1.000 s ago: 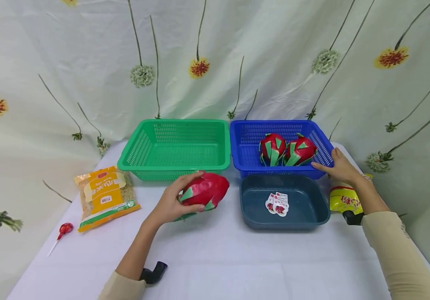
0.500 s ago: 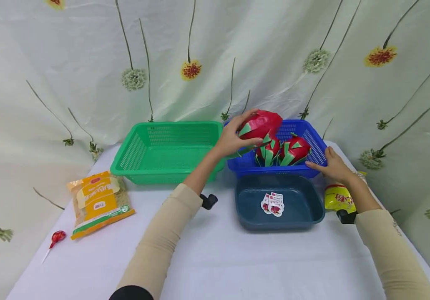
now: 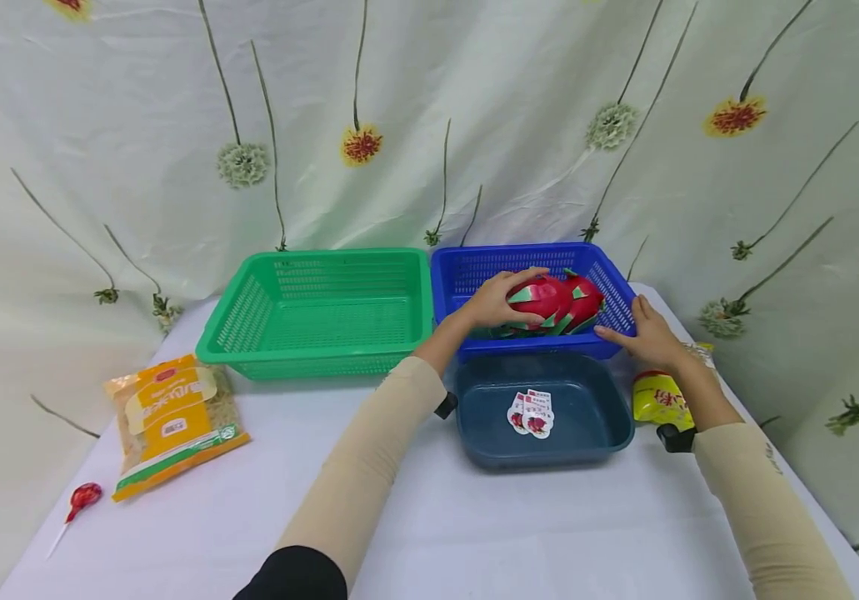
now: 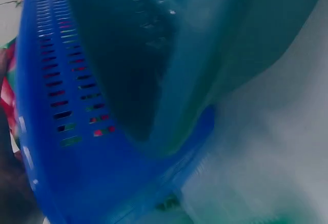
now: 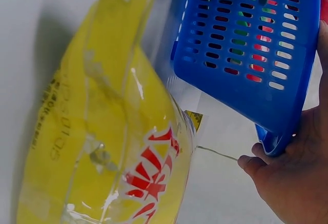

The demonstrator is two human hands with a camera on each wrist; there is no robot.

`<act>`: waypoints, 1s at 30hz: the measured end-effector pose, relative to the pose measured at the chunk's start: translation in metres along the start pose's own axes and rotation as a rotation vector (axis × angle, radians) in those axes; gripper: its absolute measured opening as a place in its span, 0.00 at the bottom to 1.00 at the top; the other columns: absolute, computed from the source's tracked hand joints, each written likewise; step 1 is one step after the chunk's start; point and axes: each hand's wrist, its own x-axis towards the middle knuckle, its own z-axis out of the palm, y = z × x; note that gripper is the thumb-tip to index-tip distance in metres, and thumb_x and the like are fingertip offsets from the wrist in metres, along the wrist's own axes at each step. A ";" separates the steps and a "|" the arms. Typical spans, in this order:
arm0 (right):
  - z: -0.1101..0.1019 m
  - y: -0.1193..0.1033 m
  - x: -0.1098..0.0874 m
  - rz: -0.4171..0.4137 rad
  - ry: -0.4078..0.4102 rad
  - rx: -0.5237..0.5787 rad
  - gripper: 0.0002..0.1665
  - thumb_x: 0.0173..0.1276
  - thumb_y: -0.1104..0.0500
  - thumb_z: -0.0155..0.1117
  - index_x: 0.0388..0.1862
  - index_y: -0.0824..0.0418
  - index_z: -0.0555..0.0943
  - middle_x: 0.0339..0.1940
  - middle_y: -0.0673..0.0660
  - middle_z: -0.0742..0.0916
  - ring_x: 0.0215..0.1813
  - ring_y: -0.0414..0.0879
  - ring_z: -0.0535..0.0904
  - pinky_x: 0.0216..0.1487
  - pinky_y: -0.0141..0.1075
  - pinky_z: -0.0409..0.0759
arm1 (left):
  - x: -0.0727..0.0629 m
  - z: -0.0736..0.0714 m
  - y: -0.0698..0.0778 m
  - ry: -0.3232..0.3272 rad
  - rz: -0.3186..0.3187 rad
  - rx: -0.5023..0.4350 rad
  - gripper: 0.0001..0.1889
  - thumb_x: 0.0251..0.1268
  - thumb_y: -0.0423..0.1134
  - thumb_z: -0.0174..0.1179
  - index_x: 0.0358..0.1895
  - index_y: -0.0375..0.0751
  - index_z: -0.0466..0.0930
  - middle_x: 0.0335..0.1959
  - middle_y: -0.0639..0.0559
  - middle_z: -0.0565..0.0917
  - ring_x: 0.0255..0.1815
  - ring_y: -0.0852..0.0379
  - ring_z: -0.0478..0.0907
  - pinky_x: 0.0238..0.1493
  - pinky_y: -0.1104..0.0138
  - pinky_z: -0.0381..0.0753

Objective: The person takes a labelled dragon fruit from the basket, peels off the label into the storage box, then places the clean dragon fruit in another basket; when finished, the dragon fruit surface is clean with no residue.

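Observation:
My left hand point(image 3: 498, 302) grips a red dragon fruit with green scales point(image 3: 540, 298) inside the blue basket point(image 3: 477, 260). Beside it in the basket lies another dragon fruit point(image 3: 585, 302); a third is mostly hidden behind the held one. My right hand point(image 3: 651, 337) holds the basket's right front corner, its thumb over the rim. From the right wrist, the same hand point(image 5: 292, 183) shows at the basket's corner. The left wrist view has the blue basket's slotted wall point(image 4: 77, 147) up close, with the hand dark and cut off at the left edge.
A green basket point(image 3: 317, 360) adjoins the blue one on the left. In front sits a dark teal tub point(image 3: 496, 450) with dragon-fruit stickers point(image 3: 531, 413). A yellow packet point(image 3: 657, 398) lies at right, an orange-yellow bag point(image 3: 174, 425) and a red lollipop point(image 3: 84, 497) at left.
My left hand has carried the dragon fruit from in front of the green basket, over to the right, and down into the blue basket. My right hand stays on the basket's corner.

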 end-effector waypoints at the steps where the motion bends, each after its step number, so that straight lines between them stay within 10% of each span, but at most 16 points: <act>1: 0.000 -0.001 0.000 0.004 -0.001 -0.001 0.65 0.58 0.30 0.53 0.70 0.64 0.26 0.71 0.70 0.36 0.69 0.71 0.35 0.58 0.67 0.49 | 0.000 0.002 -0.001 -0.013 0.001 -0.001 0.42 0.50 0.55 0.67 0.70 0.64 0.56 0.62 0.46 0.65 0.61 0.50 0.62 0.48 0.66 0.76; 21: 0.004 -0.003 0.012 -0.011 0.013 -0.013 0.65 0.58 0.29 0.52 0.70 0.63 0.26 0.71 0.70 0.37 0.69 0.72 0.36 0.57 0.68 0.51 | -0.004 0.007 -0.005 -0.091 -0.065 0.018 0.47 0.52 0.61 0.61 0.72 0.71 0.40 0.65 0.46 0.60 0.62 0.50 0.60 0.56 0.59 0.71; 26: -0.004 -0.009 0.013 -0.051 -0.027 0.099 0.61 0.62 0.34 0.53 0.72 0.68 0.31 0.70 0.74 0.46 0.66 0.73 0.49 0.58 0.65 0.58 | -0.018 -0.015 -0.005 -0.021 -0.069 -0.003 0.49 0.52 0.61 0.62 0.71 0.72 0.35 0.67 0.43 0.55 0.65 0.46 0.58 0.57 0.53 0.69; 30: -0.021 -0.022 -0.001 -0.052 -0.038 0.232 0.54 0.67 0.39 0.51 0.73 0.67 0.35 0.69 0.74 0.50 0.66 0.72 0.52 0.58 0.65 0.58 | -0.056 -0.050 0.006 0.092 -0.060 -0.008 0.49 0.55 0.56 0.62 0.73 0.62 0.38 0.68 0.40 0.52 0.65 0.42 0.59 0.57 0.48 0.68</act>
